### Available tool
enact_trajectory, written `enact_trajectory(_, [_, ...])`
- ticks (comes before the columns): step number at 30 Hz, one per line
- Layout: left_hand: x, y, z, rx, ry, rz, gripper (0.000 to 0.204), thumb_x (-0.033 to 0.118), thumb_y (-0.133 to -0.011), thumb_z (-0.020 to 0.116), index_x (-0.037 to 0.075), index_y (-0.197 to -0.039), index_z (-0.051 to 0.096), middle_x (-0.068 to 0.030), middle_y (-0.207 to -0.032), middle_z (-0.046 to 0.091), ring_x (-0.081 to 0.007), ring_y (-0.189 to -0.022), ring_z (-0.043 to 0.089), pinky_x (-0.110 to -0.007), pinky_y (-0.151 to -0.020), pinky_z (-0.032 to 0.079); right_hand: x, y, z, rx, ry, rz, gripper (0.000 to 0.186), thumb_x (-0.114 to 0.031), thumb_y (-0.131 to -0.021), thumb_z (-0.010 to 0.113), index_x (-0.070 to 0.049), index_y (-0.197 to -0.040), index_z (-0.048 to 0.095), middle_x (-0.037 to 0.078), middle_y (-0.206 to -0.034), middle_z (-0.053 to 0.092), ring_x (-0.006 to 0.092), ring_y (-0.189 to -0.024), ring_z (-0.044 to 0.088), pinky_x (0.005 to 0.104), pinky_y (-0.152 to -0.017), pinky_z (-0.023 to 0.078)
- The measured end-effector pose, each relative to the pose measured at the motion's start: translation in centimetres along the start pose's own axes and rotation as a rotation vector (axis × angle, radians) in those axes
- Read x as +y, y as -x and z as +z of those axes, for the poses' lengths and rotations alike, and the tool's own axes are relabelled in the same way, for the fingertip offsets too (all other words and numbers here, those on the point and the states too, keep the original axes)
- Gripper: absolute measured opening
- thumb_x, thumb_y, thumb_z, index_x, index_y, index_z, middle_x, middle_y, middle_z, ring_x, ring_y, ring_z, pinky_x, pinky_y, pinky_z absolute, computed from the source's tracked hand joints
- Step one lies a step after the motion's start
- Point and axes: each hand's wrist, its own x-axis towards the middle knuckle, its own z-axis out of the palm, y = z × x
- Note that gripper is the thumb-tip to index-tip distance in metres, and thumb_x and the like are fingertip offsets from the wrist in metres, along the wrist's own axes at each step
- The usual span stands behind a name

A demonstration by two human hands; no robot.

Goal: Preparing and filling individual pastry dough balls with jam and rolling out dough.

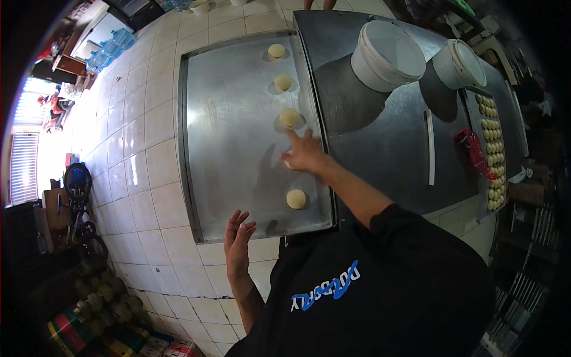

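Note:
A large rimmed metal tray [223, 137] holds a row of pale, round dough balls along its right side. My right hand [306, 153] reaches over the row, palm down, with its fingers spread. Its forefinger points at the third dough ball [289, 118] from the far end, and whether it touches the dough I cannot tell. Another dough ball is mostly hidden beneath this hand. Closer to me lies one more dough ball [296, 199]. My left hand [238, 241] hovers by the tray's near left corner, fingers apart, holding nothing.
Right of the tray, a dark metal table [380, 160] carries two white buckets [386, 56], a white strip [430, 149] and a red plastic bag [473, 152]. Beyond these is a narrow tray [492, 205] with many dough balls. Tiled floor lies left; a bicycle [77, 196] stands there.

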Motion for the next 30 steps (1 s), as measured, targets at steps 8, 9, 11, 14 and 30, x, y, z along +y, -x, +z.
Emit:
enact_trajectory(8, [-1.7, -0.2, 2.3, -0.106, -0.013, -0.063, 0.04, 0.015, -0.098, 0.051, 0.004, -0.136, 0.044, -0.0119, -0.129, 0.054, -0.0193, -0.104, 0.059, -0.033, -0.091, 0.048, 0.6, 3.5, 3.1, -0.045, 0.0, -0.132, 0.067, -0.038, -0.08, 0.07, -0.013, -0.136, 0.043, 0.027, -0.12, 0.047, 0.0429, -0.112, 0.044, 0.0531, -0.09, 0.038])
enact_trajectory(9, [-1.7, 0.3, 2.4, -0.11, -0.009, -0.057, 0.04, 0.016, -0.098, 0.051, 0.005, -0.136, 0.045, -0.0117, -0.128, 0.054, -0.0192, -0.104, 0.059, -0.033, -0.091, 0.048, 0.8, 5.1, 2.6, -0.042, 0.009, -0.129, 0.065, -0.04, -0.083, 0.067, -0.015, -0.137, 0.041, 0.029, -0.124, 0.044, 0.047, -0.113, 0.043, 0.0559, -0.094, 0.036])
enact_trajectory(11, [-2.7, 0.8, 1.6, -0.097, 0.038, -0.038, 0.039, 0.016, -0.098, 0.051, 0.005, -0.136, 0.045, -0.0108, -0.128, 0.055, -0.0187, -0.103, 0.06, -0.032, -0.091, 0.048, -0.7, 7.6, 0.5, -0.244, -0.001, -0.041, 0.064, -0.042, -0.085, 0.063, -0.018, -0.14, 0.038, 0.031, -0.129, 0.04, 0.0524, -0.114, 0.041, 0.0585, -0.098, 0.034])
enact_trajectory(14, [-3.9, 0.3, 1.8, -0.052, 0.008, -0.122, 0.038, 0.017, -0.099, 0.051, 0.006, -0.135, 0.046, -0.0092, -0.126, 0.055, -0.017, -0.101, 0.06, -0.031, -0.089, 0.048, 1.1, 12.1, 7.3, -0.104, 0.071, -0.23, 0.052, -0.039, -0.084, 0.064, -0.018, -0.129, 0.049, 0.03, -0.123, 0.043, 0.0512, -0.106, 0.044, 0.056, -0.092, 0.037])
enact_trajectory(30, [-2.0, -0.8, 3.1, -0.132, 0.038, -0.064, 0.04, 0.019, -0.098, 0.052, 0.005, -0.135, 0.045, -0.0104, -0.128, 0.054, -0.018, -0.103, 0.059, -0.032, -0.091, 0.047, 6.7, 12.2, -0.9, 0.221, -0.492, -0.167, 0.049, -0.026, -0.082, 0.069, -0.004, -0.122, 0.052, 0.02, -0.114, 0.058, 0.0347, -0.107, 0.056, 0.0446, -0.09, 0.047])
